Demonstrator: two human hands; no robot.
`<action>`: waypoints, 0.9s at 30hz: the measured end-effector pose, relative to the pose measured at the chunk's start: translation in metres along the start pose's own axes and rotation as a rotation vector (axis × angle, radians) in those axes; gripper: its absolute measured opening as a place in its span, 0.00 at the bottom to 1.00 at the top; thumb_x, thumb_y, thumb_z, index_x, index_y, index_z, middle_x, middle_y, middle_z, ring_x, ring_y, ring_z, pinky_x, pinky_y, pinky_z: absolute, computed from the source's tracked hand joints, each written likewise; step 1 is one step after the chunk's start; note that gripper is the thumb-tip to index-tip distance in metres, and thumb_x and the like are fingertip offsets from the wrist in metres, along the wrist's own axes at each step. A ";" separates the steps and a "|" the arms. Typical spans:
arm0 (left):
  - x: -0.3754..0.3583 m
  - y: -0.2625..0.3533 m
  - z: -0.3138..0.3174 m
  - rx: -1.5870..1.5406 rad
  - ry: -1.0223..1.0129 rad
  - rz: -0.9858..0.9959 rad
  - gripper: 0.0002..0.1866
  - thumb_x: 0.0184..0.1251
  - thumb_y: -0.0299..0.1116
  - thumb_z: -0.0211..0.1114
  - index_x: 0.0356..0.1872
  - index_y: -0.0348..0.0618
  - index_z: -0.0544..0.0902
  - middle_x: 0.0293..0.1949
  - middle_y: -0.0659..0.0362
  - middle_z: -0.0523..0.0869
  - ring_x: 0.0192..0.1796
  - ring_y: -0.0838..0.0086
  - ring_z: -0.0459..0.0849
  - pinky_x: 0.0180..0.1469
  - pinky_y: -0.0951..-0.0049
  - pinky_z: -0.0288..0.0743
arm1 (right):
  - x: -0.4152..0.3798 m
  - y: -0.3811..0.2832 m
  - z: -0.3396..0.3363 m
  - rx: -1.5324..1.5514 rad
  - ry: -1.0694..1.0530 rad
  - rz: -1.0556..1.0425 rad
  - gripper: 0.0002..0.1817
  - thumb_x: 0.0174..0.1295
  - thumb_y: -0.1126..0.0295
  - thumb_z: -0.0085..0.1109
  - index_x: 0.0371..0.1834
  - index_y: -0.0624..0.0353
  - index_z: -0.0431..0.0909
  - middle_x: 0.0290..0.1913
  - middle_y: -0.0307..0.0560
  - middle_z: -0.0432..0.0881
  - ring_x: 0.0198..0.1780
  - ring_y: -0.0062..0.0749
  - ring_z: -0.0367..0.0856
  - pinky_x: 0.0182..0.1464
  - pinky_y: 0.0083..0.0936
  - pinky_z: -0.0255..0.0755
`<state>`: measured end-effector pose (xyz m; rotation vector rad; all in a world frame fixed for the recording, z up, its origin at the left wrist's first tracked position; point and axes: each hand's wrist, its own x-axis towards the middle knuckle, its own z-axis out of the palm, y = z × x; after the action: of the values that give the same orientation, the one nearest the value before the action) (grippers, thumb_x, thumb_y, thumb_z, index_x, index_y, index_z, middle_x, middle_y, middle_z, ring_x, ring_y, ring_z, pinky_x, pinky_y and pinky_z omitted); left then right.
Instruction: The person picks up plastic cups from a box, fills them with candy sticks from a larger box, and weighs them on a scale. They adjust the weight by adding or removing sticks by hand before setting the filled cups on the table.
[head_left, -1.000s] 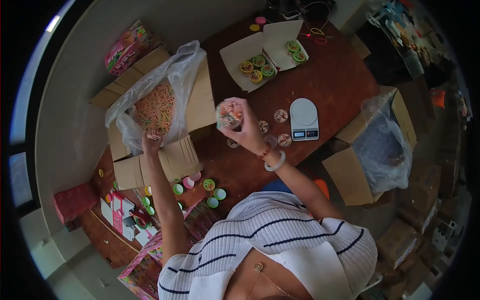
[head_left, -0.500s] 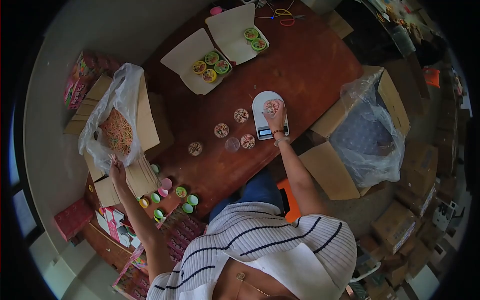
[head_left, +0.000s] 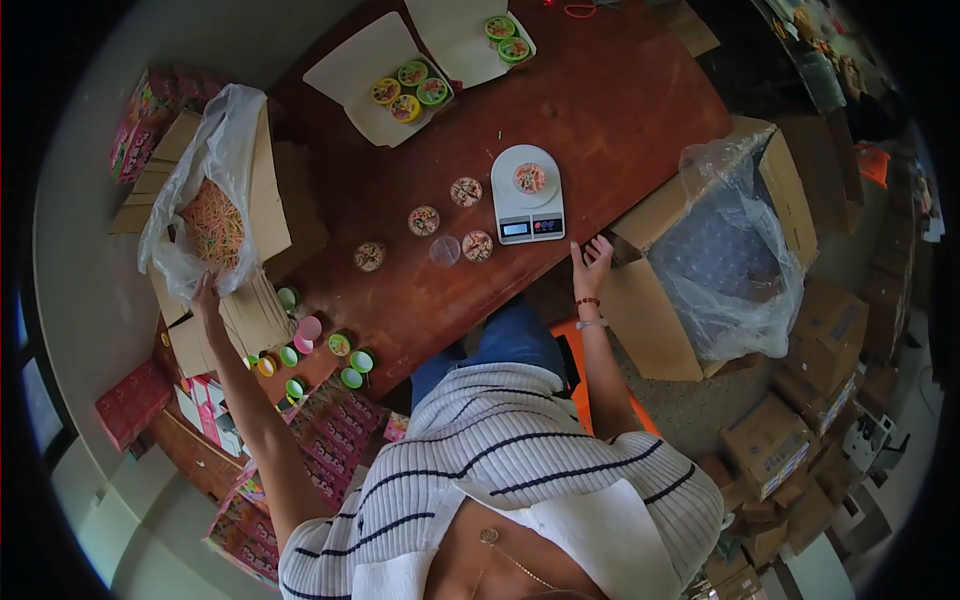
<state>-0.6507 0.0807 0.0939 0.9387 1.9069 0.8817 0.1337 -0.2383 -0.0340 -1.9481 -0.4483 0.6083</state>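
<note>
My right hand (head_left: pixel 592 258) is off the table's near edge, just below the kitchen scale (head_left: pixel 530 200), fingers apart and empty. A clear cup of small coloured sticks (head_left: pixel 529 178) stands on the scale's round plate. At the far left my left hand (head_left: pixel 207 292) reaches the lower edge of a plastic bag (head_left: pixel 160 255) in a carton, below a heap of coloured sticks (head_left: pixel 212 225). Its fingers are partly hidden, and what they hold cannot be made out. Left of the scale are several filled clear cups (head_left: pixel 424 221) and one clear empty-looking cup (head_left: pixel 445 251).
Two white boxes (head_left: pixel 345 75) with green and yellow lidded cups stand at the back of the table. A bag-lined carton of clear items (head_left: pixel 715 265) is at right. Several coloured cups (head_left: pixel 362 361) sit lower left, near pink printed boxes (head_left: pixel 325 440).
My right hand has let go of the cup on the scale and moved down and right, off the table edge. My left hand stays at the bag's edge. The whole view has shifted slightly.
</note>
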 end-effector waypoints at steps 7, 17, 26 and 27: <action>0.010 0.046 0.018 0.677 0.033 0.211 0.17 0.77 0.38 0.60 0.56 0.41 0.89 0.32 0.61 0.89 0.30 0.81 0.80 0.34 0.75 0.71 | 0.019 0.000 -0.004 -0.048 -0.033 -0.038 0.32 0.61 0.66 0.75 0.65 0.65 0.70 0.61 0.58 0.77 0.56 0.42 0.82 0.57 0.35 0.81; -0.149 0.179 0.181 0.163 -0.077 0.666 0.15 0.78 0.28 0.61 0.59 0.41 0.87 0.51 0.54 0.91 0.52 0.75 0.89 0.58 0.75 0.80 | 0.059 -0.073 0.060 -0.206 -0.252 -0.498 0.33 0.58 0.73 0.74 0.68 0.58 0.73 0.62 0.54 0.78 0.57 0.44 0.81 0.60 0.36 0.79; -0.312 0.199 0.382 0.306 -0.520 0.684 0.08 0.67 0.25 0.70 0.45 0.36 0.88 0.41 0.53 0.91 0.40 0.70 0.91 0.45 0.70 0.84 | 0.065 -0.123 0.107 -0.124 -0.385 -0.606 0.37 0.44 0.79 0.78 0.63 0.58 0.75 0.56 0.56 0.79 0.59 0.56 0.78 0.60 0.43 0.76; -0.316 0.198 0.385 0.312 -0.511 0.675 0.08 0.67 0.25 0.70 0.45 0.36 0.88 0.41 0.53 0.91 0.40 0.70 0.91 0.45 0.70 0.84 | 0.056 -0.126 0.105 -0.138 -0.388 -0.606 0.37 0.44 0.79 0.78 0.62 0.58 0.76 0.56 0.56 0.79 0.59 0.55 0.78 0.59 0.42 0.77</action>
<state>-0.1340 -0.0066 0.2088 1.8603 1.3036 0.6163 0.1112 -0.0783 0.0293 -1.6887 -1.2942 0.5602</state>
